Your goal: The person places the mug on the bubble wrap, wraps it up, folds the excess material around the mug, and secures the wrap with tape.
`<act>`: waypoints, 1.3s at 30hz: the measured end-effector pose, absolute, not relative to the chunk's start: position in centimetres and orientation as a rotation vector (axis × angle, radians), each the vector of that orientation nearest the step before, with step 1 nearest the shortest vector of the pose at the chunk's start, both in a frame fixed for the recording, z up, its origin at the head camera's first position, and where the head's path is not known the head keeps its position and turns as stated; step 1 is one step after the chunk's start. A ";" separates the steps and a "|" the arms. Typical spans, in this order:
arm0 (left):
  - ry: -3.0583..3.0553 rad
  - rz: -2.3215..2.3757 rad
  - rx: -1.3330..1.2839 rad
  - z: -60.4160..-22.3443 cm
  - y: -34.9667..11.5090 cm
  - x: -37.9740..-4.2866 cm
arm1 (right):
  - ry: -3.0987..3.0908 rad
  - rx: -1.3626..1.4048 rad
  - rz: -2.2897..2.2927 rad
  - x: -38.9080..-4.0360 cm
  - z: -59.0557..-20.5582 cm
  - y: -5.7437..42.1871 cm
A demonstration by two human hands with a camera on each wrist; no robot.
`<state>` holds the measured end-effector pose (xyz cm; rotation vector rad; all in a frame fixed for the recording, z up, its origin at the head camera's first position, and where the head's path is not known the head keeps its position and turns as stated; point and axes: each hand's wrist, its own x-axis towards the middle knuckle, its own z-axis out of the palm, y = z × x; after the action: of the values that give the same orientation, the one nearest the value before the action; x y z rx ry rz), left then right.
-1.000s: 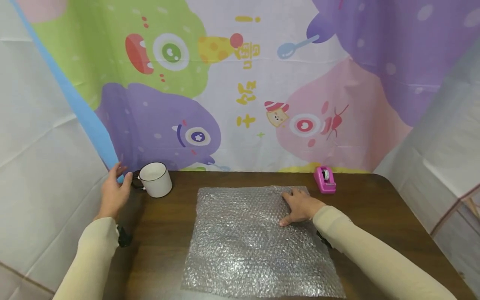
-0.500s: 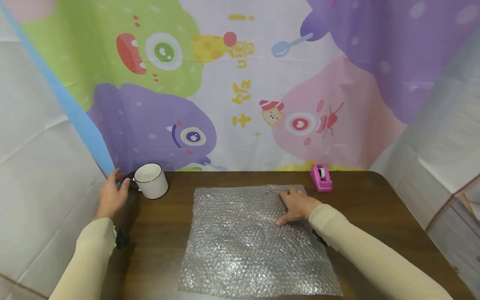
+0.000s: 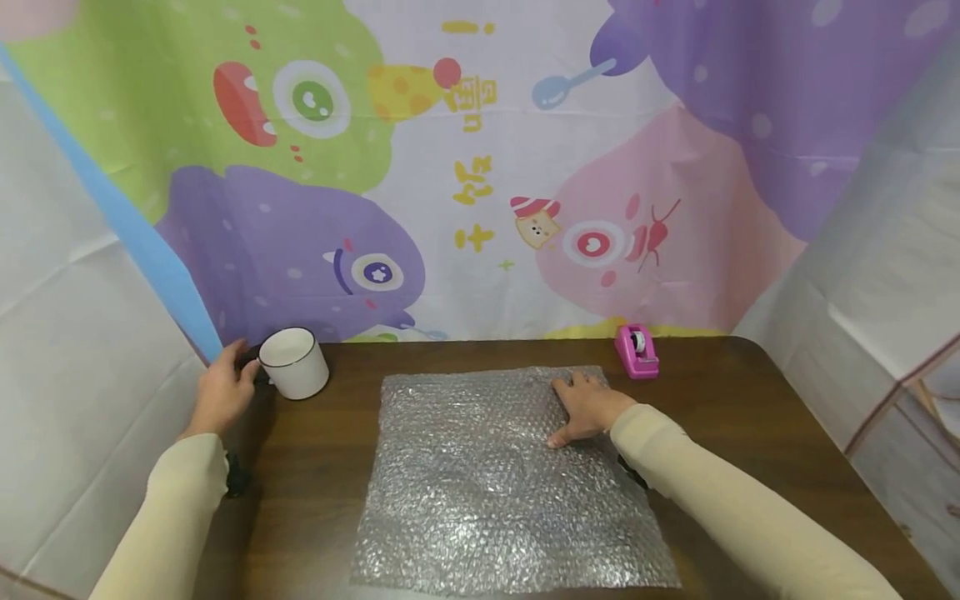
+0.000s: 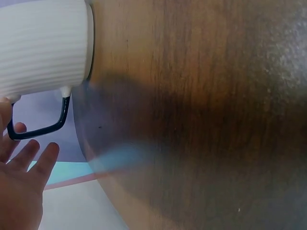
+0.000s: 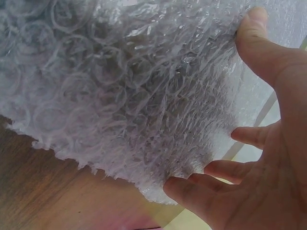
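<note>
A white mug (image 3: 300, 373) with a dark rim stands at the left back of the table. Its ribbed wall (image 4: 43, 48) and black handle (image 4: 61, 117) show in the left wrist view. My left hand (image 3: 222, 392) is at the handle, thumb and fingers spread around it without gripping. A sheet of clear bubble wrap (image 3: 480, 483) lies flat across the middle. On its upper right part rests my right hand (image 3: 591, 408), fingers spread. In the right wrist view the thumb and fingertips touch the bubble wrap (image 5: 110, 96) near its ragged edge.
Behind the bubble wrap, to the right, stands a pink tape dispenser (image 3: 637, 352) with a roll in it. A cartoon-printed cloth (image 3: 480, 308) hangs along the back edge of the dark wooden table (image 3: 750, 433). Pale sheeting (image 3: 75, 400) borders the left side.
My left hand has come closer to the mug, its fingers now at the handle. The right hand stays on the bubble wrap. The head view has turned slightly right.
</note>
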<state>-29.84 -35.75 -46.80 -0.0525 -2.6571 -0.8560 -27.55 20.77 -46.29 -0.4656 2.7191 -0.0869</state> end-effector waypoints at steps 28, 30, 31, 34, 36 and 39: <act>-2.623 -0.714 -0.186 -47.1 -35.8 -29.4 | 2.717 -0.434 -0.074 -27.4 -46.1 20.6; -2.622 -0.704 -0.196 -47.0 -35.8 -29.3 | 2.714 -0.434 -0.075 -27.5 -46.1 20.6; -2.624 -0.698 -0.201 -46.9 -35.8 -29.1 | 2.713 -0.435 -0.074 -27.5 -46.1 20.6; -2.622 -0.688 -0.219 -46.7 -35.9 -28.8 | 2.714 -0.435 -0.070 -27.4 -46.1 20.6; -2.627 -0.678 -0.222 -46.7 -36.0 -28.6 | 2.718 -0.436 -0.067 -27.4 -46.0 20.5; -2.644 -0.661 -0.218 -46.7 -36.2 -28.3 | 2.721 -0.440 -0.074 -27.3 -46.1 20.5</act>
<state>-28.32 -36.21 -46.71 -0.2179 -2.6436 -0.6615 -27.34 20.50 -46.05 -0.4398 2.7211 -0.0739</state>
